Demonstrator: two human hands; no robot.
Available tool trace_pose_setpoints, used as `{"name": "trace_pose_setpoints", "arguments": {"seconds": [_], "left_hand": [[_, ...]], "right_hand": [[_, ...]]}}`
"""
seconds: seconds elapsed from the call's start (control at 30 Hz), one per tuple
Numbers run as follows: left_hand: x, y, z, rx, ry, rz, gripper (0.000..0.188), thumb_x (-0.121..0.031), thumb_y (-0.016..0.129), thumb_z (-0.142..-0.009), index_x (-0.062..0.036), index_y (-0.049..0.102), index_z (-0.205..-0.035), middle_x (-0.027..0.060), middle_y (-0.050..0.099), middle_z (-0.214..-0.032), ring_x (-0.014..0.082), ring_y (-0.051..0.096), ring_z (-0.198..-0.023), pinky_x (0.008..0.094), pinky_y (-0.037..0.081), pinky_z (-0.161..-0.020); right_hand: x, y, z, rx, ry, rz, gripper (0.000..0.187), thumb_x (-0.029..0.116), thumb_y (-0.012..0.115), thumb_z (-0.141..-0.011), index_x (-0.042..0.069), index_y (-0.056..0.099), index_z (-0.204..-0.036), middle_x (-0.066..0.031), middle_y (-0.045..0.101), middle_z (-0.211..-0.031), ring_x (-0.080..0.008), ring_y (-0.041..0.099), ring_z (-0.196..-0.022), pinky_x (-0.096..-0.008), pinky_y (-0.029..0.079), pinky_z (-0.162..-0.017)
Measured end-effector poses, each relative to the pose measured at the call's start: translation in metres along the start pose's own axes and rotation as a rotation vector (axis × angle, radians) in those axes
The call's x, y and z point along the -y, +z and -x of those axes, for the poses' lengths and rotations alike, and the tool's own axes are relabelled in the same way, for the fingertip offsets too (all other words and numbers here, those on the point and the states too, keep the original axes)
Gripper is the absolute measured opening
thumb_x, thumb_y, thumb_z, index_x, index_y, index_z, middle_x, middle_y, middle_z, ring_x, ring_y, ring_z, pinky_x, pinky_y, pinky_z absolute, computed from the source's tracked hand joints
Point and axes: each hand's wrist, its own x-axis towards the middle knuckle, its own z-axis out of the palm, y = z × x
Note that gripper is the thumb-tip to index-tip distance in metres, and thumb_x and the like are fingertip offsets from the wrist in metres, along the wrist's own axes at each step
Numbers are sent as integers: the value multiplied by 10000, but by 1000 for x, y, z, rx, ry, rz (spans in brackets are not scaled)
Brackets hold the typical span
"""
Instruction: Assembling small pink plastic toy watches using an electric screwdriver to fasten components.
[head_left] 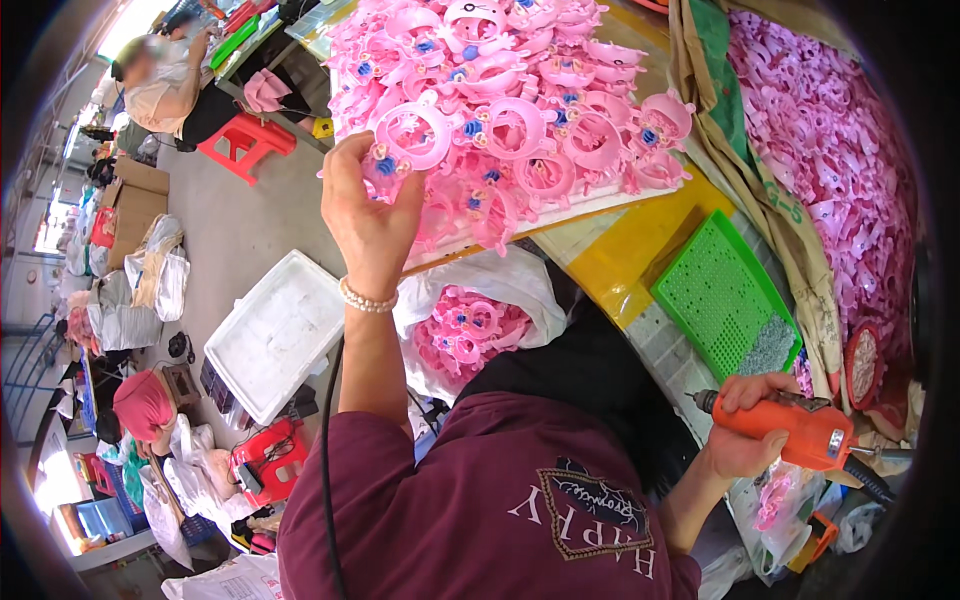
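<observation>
A large heap of pink plastic ring-shaped pieces (515, 125) with small blue parts covers a white board (600, 205) in front of me. My left hand (368, 215) is at the heap's near left corner, its thumb and fingers curled around the edge of one pink ring piece (412, 137); part of that grip is hidden. My right hand (745, 440), off to the right, is wrapped round an orange electric screwdriver (812, 436), whose bit points left, away from any piece. Just beyond it lies a green perforated tray (705, 285) with small grey metal bits (770, 345), likely screws, in its near corner.
A big sack (815, 170) of pink pieces stands at the right. Below the board an open white bag (535, 285) holds more pink pieces. A white bin lid (275, 335) and red stools (247, 145) are at the left. A black cable (328, 470) hangs beside my left arm. Other people sit farther off.
</observation>
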Motion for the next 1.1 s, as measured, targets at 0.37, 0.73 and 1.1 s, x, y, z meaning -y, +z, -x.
{"name": "trace_pose_setpoints", "arguments": {"seconds": [0.37,0.73,1.1], "left_hand": [[-104,15,58,1076,-1110,1632,561,-52,786,-635,-10,463,-1092,62,572,-984,125,594,-800,261,509,-708],[-140,50,110,1264,-1237,1652,595,-20,725,-691,6,428,-1206,66,579,-989,114,587,-739,237,500,-615],[-140,58,119,1288,-1388,1873,442,-113,522,-822,11,377,-1220,175,587,-1030,198,633,-745,290,530,-665]], "right_hand": [[4,-1,-2,2,35,-8,768,618,596,-689,108,356,-1212,-48,484,-740,-169,476,-638,-325,362,-632],[12,-13,-5,-46,23,66,802,644,591,-699,11,410,-1156,-54,480,-760,-185,481,-640,-337,381,-623],[19,-4,-28,-89,63,256,714,643,555,-714,56,412,-1094,-49,431,-736,-175,433,-621,-334,328,-616]]}}
